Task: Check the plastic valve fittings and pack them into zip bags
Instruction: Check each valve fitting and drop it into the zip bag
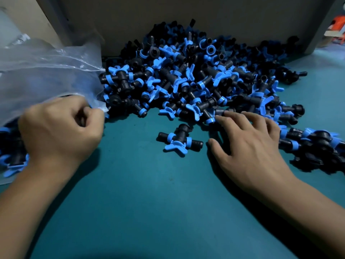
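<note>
A big heap of black valve fittings with blue handles [196, 75] lies on the teal table [149, 202] against the back wall. One fitting [179, 141] lies apart in front of the heap. My left hand [59, 131] grips the lower edge of the mouth of a clear zip bag [46, 75] at the left; several fittings show inside the bag [11, 156]. My right hand [248, 144] lies flat with spread fingers, fingertips touching fittings at the heap's front edge, just right of the lone fitting.
A grey wall panel [186, 15] stands behind the heap. More fittings [317, 146] trail off to the right edge. An orange and white object [336, 28] sits at the far right. The teal surface stretches toward me between my forearms.
</note>
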`<move>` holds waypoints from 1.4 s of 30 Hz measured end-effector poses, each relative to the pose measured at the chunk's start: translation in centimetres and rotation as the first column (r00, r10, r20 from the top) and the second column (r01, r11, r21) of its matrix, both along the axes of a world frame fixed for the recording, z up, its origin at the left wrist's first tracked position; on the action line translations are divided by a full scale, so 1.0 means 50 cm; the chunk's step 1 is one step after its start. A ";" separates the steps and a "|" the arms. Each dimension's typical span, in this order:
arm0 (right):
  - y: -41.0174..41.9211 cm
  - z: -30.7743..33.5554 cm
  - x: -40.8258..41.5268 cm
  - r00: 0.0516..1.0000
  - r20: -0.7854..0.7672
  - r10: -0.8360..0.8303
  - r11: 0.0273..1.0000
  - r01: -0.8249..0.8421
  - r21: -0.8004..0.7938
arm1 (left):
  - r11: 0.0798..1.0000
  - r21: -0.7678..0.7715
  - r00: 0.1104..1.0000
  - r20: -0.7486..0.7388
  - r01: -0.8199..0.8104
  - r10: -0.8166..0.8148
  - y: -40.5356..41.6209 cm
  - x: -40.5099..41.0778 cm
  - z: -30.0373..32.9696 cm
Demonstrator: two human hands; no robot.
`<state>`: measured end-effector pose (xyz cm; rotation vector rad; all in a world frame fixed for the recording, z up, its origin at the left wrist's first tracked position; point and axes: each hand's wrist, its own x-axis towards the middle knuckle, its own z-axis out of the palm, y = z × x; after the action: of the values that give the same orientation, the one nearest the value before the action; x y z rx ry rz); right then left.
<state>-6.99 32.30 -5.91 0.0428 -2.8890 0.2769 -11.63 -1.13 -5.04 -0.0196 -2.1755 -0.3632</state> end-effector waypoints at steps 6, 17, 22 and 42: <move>-0.001 -0.008 -0.004 0.994 -0.106 0.017 0.999 -0.020 -0.029 | 0.944 -0.163 0.955 -0.034 0.286 -0.295 0.102 0.034 -0.011; -0.014 0.005 0.009 0.957 -0.275 0.090 0.952 -0.164 -0.259 | 0.777 -0.064 0.773 0.182 0.626 -0.608 0.159 0.031 -0.034; -0.016 0.015 0.016 0.975 -0.219 0.042 0.999 -0.047 -0.017 | 0.612 -0.046 0.595 0.307 0.789 -0.743 0.272 0.042 -0.027; -0.003 0.015 0.011 0.954 -0.261 0.146 0.892 -0.241 -0.382 | 0.838 -0.039 0.785 0.378 0.544 -0.491 0.218 0.005 -0.040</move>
<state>-6.45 32.15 -5.14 0.2738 -2.5428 0.8530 -11.40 9.75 -7.04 -0.7054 -2.5328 -0.5501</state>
